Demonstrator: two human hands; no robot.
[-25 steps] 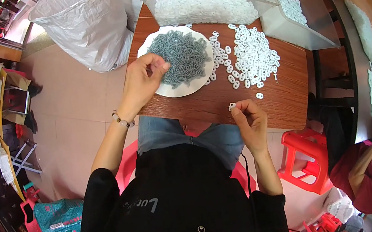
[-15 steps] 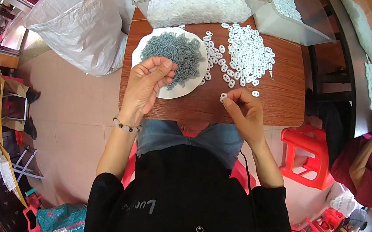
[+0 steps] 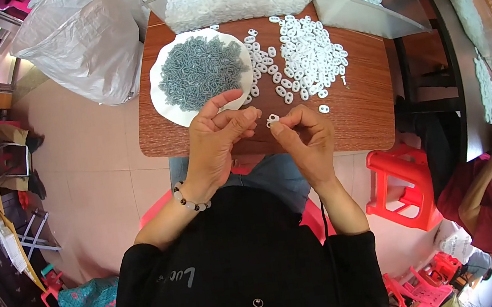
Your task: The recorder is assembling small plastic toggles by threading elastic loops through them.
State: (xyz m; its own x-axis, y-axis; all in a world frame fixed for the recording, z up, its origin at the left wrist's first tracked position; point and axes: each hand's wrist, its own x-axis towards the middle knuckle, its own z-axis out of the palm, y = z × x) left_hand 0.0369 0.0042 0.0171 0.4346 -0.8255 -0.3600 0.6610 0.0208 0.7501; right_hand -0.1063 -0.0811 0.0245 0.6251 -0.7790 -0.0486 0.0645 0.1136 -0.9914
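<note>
Over the near edge of the brown table (image 3: 366, 119), my right hand (image 3: 310, 145) pinches a small white oval piece with two holes (image 3: 273, 119) between thumb and forefinger. My left hand (image 3: 213, 142) is just left of it, thumb and forefinger pressed together and the other fingers curled; whatever they hold is too small to make out. The fingertips of the two hands are close but apart. Beyond my left hand stands a white scalloped plate (image 3: 160, 102) heaped with tiny grey screw-like pieces (image 3: 201, 72). A loose pile of white two-holed pieces (image 3: 307, 52) lies right of the plate.
Two clear bins (image 3: 238, 2) (image 3: 359, 20) of white pieces stand at the table's back. A large white sack (image 3: 83, 50) is on the floor at left. A red stool (image 3: 403, 189) stands at right, near another person's arms (image 3: 480, 185).
My left hand has moved from over the plate toward the right hand, bringing both hands' fingertips close together. The whole view has shifted slightly. My right hand still holds the white piece.
</note>
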